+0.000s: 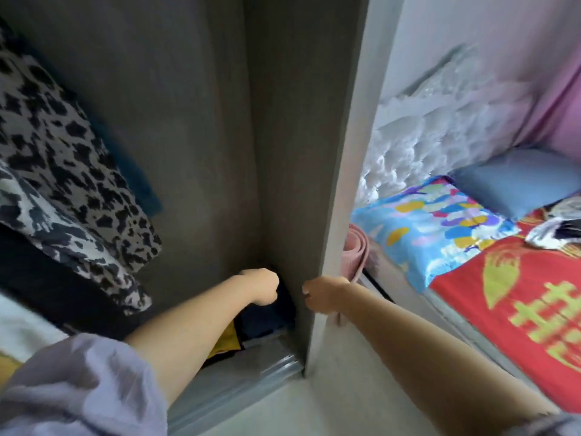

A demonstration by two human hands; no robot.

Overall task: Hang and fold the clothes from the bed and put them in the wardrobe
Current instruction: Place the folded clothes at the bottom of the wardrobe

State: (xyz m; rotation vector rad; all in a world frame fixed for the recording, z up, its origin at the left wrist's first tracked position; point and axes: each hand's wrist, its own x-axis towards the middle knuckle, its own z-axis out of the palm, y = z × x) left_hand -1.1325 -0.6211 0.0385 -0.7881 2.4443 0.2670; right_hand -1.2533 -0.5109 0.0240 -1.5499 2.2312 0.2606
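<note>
My left hand point(261, 286) reaches low into the wardrobe's right corner, just above a stack of dark folded clothes point(267, 317). Its knuckles face me and its fingers are hidden. My right hand point(323, 295) is outside, its fingers curled against the front edge of the wardrobe's side panel point(301, 152). A black-and-white garment point(553, 228) lies on the red bed cover point(518, 297) at the right.
Animal-print clothes point(63, 152) hang at the left inside the wardrobe. A yellow item point(224, 341) lies beside the dark stack. A pink rolled mat point(355, 253) stands between wardrobe and bed. A colourful pillow point(434, 228) and a blue-grey pillow point(518, 180) lie on the bed.
</note>
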